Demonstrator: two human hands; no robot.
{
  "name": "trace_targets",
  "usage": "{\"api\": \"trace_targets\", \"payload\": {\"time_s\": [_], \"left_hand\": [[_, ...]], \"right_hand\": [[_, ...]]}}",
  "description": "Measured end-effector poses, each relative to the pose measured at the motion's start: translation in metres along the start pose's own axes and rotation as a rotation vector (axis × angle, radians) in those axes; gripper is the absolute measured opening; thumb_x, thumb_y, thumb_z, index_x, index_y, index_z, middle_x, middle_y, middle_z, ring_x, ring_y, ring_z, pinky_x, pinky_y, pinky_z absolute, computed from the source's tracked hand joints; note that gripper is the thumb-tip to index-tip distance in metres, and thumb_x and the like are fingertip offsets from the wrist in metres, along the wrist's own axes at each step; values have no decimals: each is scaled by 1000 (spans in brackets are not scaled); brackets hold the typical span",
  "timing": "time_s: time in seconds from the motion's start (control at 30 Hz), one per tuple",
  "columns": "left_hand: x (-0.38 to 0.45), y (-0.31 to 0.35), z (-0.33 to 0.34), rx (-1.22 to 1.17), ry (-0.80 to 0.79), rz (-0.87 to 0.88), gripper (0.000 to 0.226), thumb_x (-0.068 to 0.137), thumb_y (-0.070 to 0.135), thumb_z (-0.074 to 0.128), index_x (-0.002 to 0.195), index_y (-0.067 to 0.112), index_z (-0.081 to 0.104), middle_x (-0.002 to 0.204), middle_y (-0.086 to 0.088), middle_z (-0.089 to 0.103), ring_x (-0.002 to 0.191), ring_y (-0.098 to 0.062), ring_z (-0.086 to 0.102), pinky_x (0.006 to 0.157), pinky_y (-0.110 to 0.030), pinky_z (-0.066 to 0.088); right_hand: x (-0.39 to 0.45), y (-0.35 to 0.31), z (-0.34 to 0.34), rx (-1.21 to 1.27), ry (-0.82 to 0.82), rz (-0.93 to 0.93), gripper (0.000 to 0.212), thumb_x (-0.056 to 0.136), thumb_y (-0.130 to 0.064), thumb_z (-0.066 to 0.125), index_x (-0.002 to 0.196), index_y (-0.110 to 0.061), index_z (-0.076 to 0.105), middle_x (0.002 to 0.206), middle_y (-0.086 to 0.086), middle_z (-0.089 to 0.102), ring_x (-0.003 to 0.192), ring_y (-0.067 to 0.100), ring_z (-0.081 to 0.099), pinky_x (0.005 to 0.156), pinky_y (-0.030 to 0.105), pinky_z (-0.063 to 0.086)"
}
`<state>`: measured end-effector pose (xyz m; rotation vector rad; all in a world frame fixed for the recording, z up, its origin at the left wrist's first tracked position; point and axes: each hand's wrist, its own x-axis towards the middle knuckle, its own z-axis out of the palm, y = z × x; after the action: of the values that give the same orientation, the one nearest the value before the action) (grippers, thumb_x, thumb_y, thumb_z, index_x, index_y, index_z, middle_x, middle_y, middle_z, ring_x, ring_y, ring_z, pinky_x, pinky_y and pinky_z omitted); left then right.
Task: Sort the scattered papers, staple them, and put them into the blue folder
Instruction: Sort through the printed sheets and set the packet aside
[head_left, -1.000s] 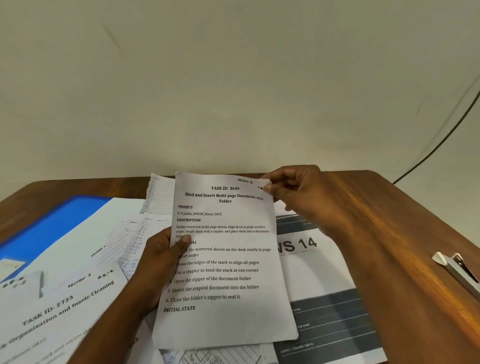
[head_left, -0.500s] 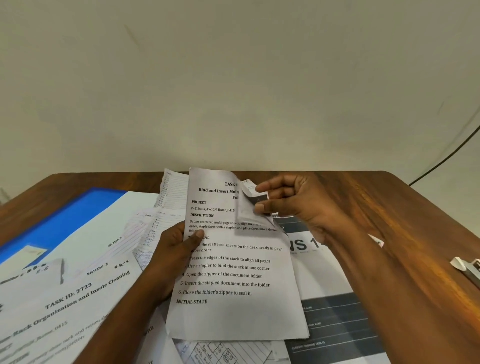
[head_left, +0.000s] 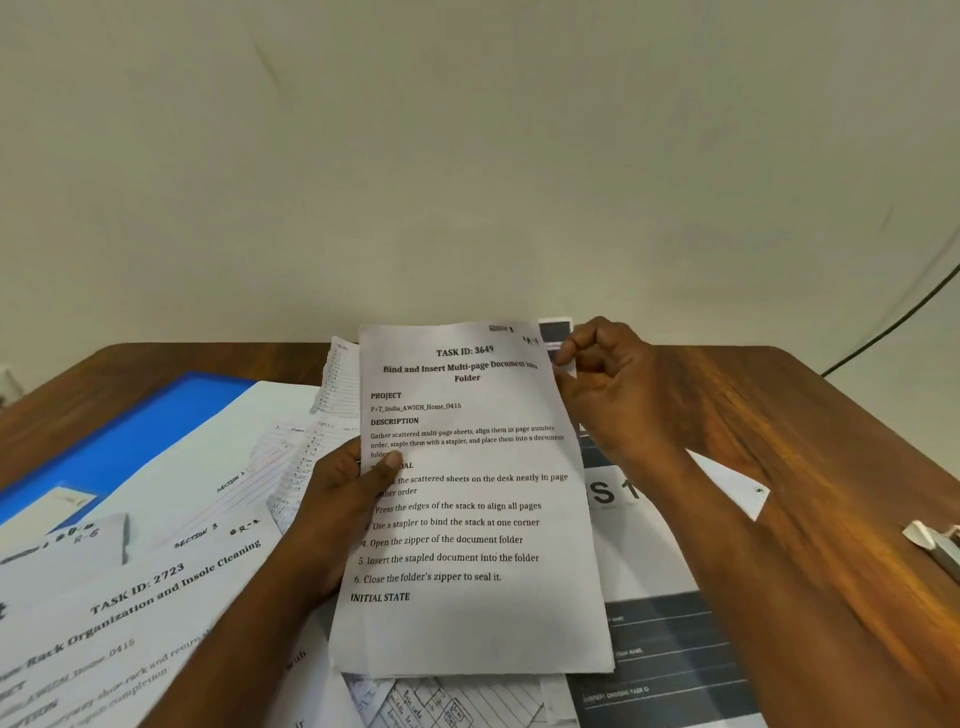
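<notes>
Head view: left hand grips the left edge of a held stack of papers, thumb laid over the print; top sheet reads "TASK ID: 3649"; right hand pinches the stack's upper right corner, fingers curled (a small card shows just behind that corner). More loose sheets lie spread over the wooden table; the blue folder lies at far left, partly under them; a stapler sits at the right edge, well apart from the hands.
</notes>
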<state>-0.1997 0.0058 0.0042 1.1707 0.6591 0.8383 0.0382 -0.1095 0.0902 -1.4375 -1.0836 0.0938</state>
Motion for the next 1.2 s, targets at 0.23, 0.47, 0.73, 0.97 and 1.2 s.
{"api": "trace_targets", "payload": {"time_s": [0.23,0.47,0.73,0.97,1.2], "left_hand": [[-1,3,2,-118,-11,31,30,96,13,63,124,4,67,114,-23,77,91,-34,79,69,-42,66],[-2,4,1,-112,-15,64,27,99,10,59,123,-1,66,112,-26,76,87,-34,79,67,-42,66],[-3,6,2,-95,-8,58,30,98,12,60,124,-1,66,114,-28,75,87,-35,78,68,-42,66],[0,5,-5,-77,-10,48,30,102,13,56,129,7,67,119,-23,76,97,-39,78,76,-47,67],[4,6,-21,-73,50,-54,34,99,20,59,131,19,71,128,-20,73,114,-49,70,101,-82,41]], "right_hand": [[-8,-11,9,78,-11,0,39,62,-44,95,96,-35,78,100,-11,79,89,-1,72,80,26,57],[-14,-26,17,178,-24,-19,58,48,-36,100,101,-20,79,99,-12,80,95,3,74,79,17,57],[-15,-25,16,271,-36,54,58,46,-39,95,99,-23,77,99,-14,79,97,10,74,84,30,63],[-20,-29,16,317,-94,9,19,72,-22,92,85,-17,78,89,-1,79,86,14,73,83,37,61],[2,-22,-32,535,-370,199,10,91,-10,74,81,-12,76,101,13,79,92,25,73,75,33,56]]}}
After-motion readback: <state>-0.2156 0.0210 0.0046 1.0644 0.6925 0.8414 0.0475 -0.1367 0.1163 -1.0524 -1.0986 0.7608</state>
